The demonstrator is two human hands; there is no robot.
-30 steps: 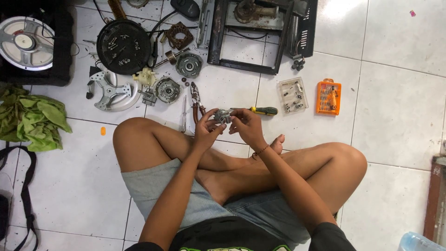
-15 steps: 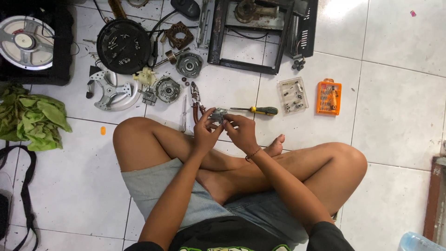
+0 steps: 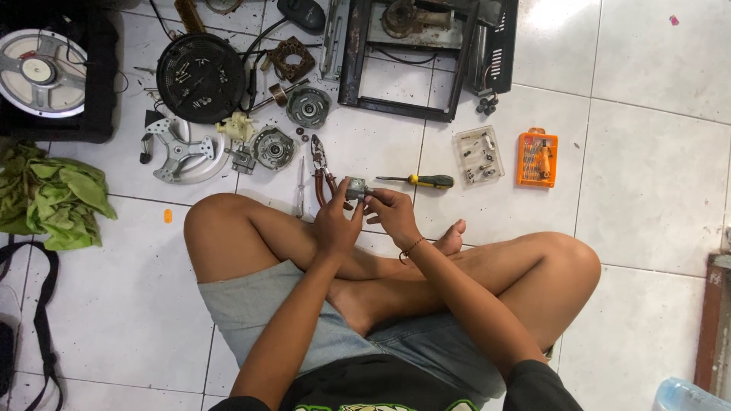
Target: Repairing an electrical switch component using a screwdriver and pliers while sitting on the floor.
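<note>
Between both hands (image 3: 365,217) — a small grey part (image 3: 355,188), perhaps metal, half hidden.

Seated person in denim shorts and a dark top

The person wears light blue-grey denim shorts (image 3: 251,304) and a black short-sleeved shirt with green and white print at the chest (image 3: 381,392). A thin dark red cord bracelet (image 3: 411,249) circles the right wrist. Arms, legs and feet are bare.
</note>
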